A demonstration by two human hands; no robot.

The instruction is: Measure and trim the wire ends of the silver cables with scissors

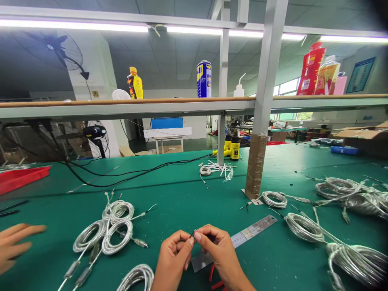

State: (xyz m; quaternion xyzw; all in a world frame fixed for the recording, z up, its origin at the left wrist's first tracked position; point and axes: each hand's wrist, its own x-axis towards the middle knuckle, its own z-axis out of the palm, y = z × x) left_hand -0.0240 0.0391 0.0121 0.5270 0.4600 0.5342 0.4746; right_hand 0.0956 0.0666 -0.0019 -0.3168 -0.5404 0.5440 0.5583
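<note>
My left hand (pixel 174 256) and my right hand (pixel 220 252) meet at the front middle of the bench, thumbs and forefingers pinched together. Between the fingertips shows the tip of a thin dark wire (pixel 192 233); the rest of it is hidden by the fingers. A steel ruler (pixel 257 228) lies slantwise on the bench, partly behind my right hand. Red handles (pixel 211 273), perhaps of a hand tool, show below my right wrist. To the left of my left hand lies a coil of clear-sheathed silvery cable (pixel 138 279).
At far left a co-worker's hand (pixel 20 244) reaches in, near several coiled cables (pixel 117 236). More coils (pixel 357 258) crowd the right side. A taped post (pixel 256 169) rises from the green bench (pixel 169 202). Yellow heat guns (pixel 233 148) and black cords (pixel 145 171) are farther back.
</note>
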